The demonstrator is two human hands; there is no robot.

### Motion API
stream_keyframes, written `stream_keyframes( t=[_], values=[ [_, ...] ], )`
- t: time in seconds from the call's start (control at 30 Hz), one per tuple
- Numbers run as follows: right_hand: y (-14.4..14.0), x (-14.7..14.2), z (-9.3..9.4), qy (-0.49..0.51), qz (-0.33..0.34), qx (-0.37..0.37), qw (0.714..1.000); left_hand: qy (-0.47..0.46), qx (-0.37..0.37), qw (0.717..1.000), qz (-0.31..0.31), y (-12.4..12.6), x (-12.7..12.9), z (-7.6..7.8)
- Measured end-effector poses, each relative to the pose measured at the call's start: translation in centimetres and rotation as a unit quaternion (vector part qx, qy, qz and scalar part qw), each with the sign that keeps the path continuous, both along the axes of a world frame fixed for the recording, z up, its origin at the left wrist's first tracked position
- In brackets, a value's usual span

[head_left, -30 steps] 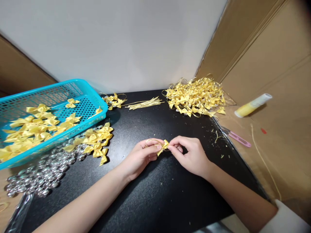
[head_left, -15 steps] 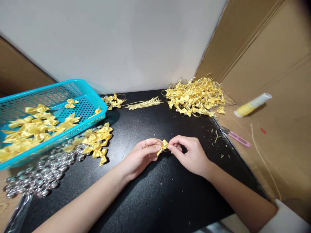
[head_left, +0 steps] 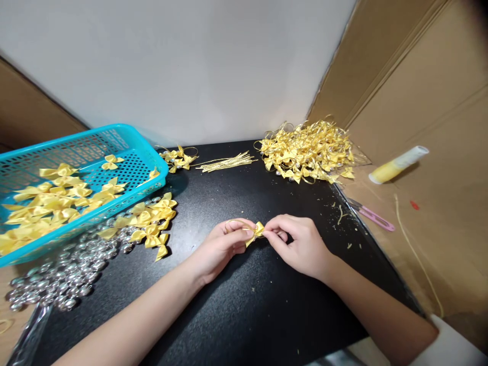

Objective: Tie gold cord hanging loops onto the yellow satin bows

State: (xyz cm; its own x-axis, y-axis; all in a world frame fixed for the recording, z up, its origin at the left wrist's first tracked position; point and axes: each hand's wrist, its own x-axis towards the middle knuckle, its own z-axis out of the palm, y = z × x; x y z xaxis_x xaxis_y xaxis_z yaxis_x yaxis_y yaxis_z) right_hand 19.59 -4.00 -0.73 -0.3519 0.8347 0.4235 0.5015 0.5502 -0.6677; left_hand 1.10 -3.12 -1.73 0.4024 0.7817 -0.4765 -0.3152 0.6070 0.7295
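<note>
Mid-assembly: left hand (head_left: 219, 246) and right hand (head_left: 301, 244) both pinching one yellow bow (head_left: 256, 232) with gold loop (head_left: 235, 223), just above black surface (head_left: 247, 305). Grip clamped both sides. Next likely needs steady hold while fastening loop to bow.

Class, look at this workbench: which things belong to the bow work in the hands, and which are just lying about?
In use: left hand, right hand, yellow bow pinched between them, gold loop.

Lying about: blue basket, loose bows, silver beads, gold strands, finished pile, glue tube, pink snips.
</note>
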Motion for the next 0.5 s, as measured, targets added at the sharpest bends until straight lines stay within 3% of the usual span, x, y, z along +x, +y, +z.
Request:
stream_keyframes(
  t=[0.5],
  values=[
    [0.0,-0.01,0.16,0.01,0.0,-0.024,1.0,-0.026,0.018,0.999,-0.015,0.13,-0.36,-0.41]
  ],
)
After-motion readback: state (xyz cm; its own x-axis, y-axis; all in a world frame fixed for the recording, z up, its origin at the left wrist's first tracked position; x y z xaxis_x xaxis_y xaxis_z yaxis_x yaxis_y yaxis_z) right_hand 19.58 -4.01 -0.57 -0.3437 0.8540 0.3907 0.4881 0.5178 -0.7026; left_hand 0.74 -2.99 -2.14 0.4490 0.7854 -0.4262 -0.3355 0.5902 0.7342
